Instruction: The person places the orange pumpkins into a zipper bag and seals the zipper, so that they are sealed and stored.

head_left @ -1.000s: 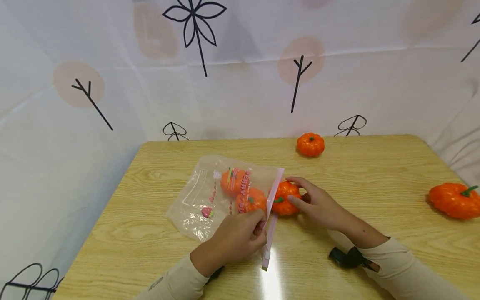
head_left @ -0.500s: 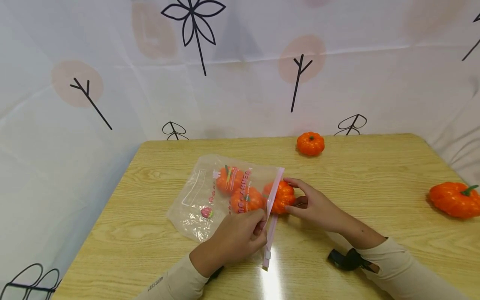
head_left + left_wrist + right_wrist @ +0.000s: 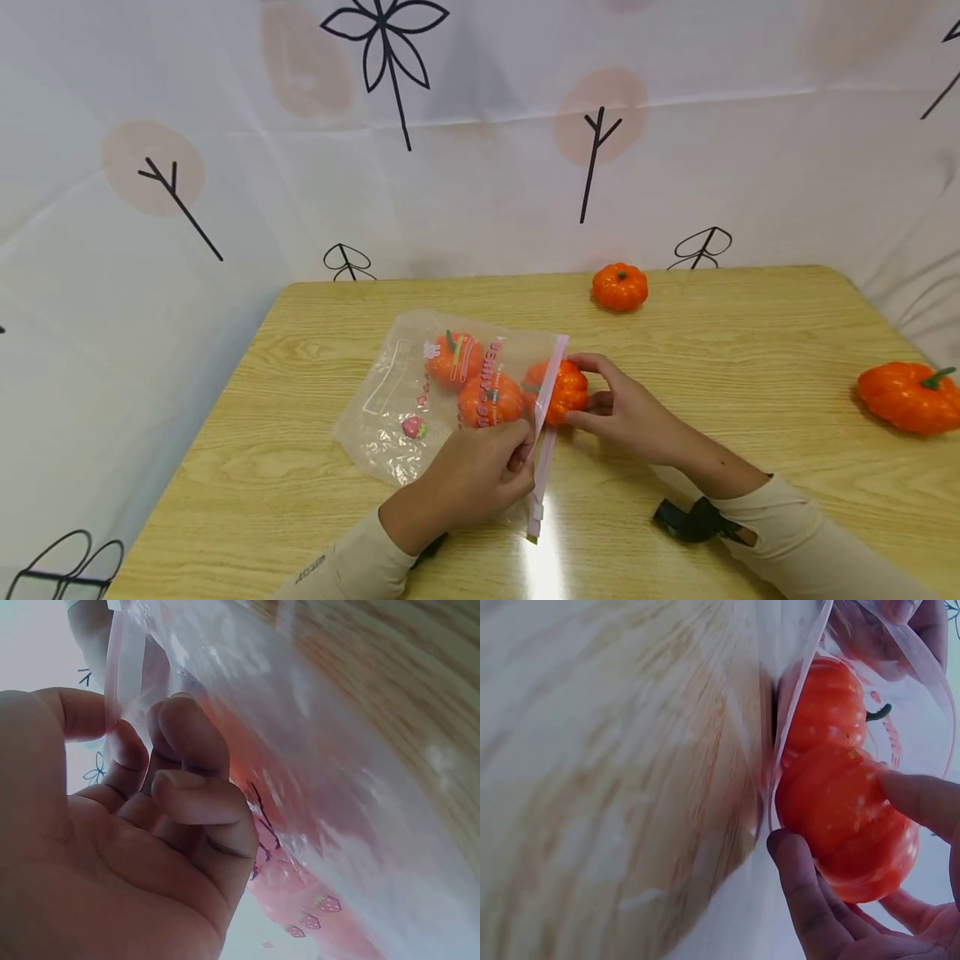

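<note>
A clear zip bag (image 3: 378, 408) with pink print lies on the table, two orange toy pumpkins, one farther back (image 3: 453, 367) and one nearer (image 3: 487, 400), showing through its film. My left hand (image 3: 472, 471) pinches the pink zip edge (image 3: 114, 667) at the bag's mouth. With thumb and fingers, my right hand (image 3: 637, 417) grips another toy pumpkin (image 3: 572, 392), which is partly inside the mouth. The right wrist view shows this gripped pumpkin (image 3: 840, 821) touching a pumpkin with a green stem (image 3: 826, 705) deeper in the bag.
One toy pumpkin (image 3: 620, 287) stands near the table's back edge. A larger, longer one (image 3: 909, 398) lies at the right. The wood-grain table (image 3: 750, 333) meets a white printed cloth (image 3: 480, 192) behind.
My right hand has moved left, pushing its pumpkin partly into the bag's mouth. The two pumpkins inside have shifted left. My left hand stays on the zip edge.
</note>
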Demonstrator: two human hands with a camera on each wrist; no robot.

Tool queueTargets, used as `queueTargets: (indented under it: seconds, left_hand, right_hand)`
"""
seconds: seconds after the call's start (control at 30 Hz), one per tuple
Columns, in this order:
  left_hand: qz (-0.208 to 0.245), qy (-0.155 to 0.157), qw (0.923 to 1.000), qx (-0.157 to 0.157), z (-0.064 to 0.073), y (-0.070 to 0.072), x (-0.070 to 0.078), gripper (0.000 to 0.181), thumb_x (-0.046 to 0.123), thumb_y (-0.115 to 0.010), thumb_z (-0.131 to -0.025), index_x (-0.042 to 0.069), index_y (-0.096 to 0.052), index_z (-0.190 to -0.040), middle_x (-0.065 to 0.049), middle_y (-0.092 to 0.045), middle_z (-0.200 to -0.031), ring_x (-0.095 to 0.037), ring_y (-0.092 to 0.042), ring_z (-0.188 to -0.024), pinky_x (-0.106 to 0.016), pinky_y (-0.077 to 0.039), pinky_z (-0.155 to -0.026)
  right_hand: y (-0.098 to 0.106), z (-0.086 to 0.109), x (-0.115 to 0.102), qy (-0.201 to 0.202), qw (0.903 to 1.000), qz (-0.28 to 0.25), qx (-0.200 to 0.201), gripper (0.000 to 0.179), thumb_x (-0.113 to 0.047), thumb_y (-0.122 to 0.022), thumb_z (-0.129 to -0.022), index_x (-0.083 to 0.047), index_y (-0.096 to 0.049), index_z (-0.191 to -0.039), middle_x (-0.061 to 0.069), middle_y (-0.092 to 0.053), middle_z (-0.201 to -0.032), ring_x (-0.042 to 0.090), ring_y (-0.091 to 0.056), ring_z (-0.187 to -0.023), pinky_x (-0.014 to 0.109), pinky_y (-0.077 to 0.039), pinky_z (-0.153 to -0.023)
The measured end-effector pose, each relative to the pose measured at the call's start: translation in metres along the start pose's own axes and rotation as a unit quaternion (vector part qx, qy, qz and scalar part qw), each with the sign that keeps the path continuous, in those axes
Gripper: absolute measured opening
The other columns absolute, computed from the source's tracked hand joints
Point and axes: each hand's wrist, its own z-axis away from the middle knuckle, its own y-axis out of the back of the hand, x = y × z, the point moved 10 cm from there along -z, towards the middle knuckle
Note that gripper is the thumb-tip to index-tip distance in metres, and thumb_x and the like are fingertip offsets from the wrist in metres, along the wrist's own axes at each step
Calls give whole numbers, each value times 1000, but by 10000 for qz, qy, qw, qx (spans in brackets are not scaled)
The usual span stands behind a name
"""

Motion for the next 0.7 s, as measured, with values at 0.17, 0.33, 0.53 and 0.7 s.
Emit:
queueTargets:
  seconds: [0.17, 0.33, 0.53, 0.7]
  left_hand:
    - [7, -47, 10000, 22, 0, 1, 1, 16, 22, -64, -82, 21, -49, -82, 14, -45, -67, 5, -35, -57, -11, -23, -51]
    - [15, -96, 9999, 38, 0, 2, 2, 16, 22, -65, -82, 21, -49, -82, 15, -43, -67, 5, -35, -57, -11, -22, -51]
    - [-5, -180, 9998, 92, -1, 3, 4, 15, 21, -65, -82, 21, -49, -83, 15, -44, -67, 4, -36, -58, -11, -23, -52]
    - [101, -139, 9999, 15, -1, 3, 4, 15, 20, -64, -82, 21, -49, -83, 14, -44, -68, 3, -37, -59, -11, -24, -52]
  right_hand:
    - [0, 0, -2, 18, 9999, -127, -1, 67, -18, -70, -93, -7, -31, -146, 27, -31, -152, 24, -69, -97, 23, -55, -83]
    - [0, 1, -6, 39, 9998, -207, 13, 66, -17, -69, -93, -6, -30, -145, 29, -32, -149, 24, -68, -95, 23, -54, -83]
    - [-1, 0, -4, -3, 9996, -286, 48, 66, -17, -71, -92, -10, -30, -144, 28, -34, -146, 24, -68, -93, 24, -54, -84]
    - [-4, 1, -3, -70, 9993, -378, 5, 67, -20, -73, -91, -13, -31, -143, 25, -34, -148, 24, -69, -98, 26, -54, -86]
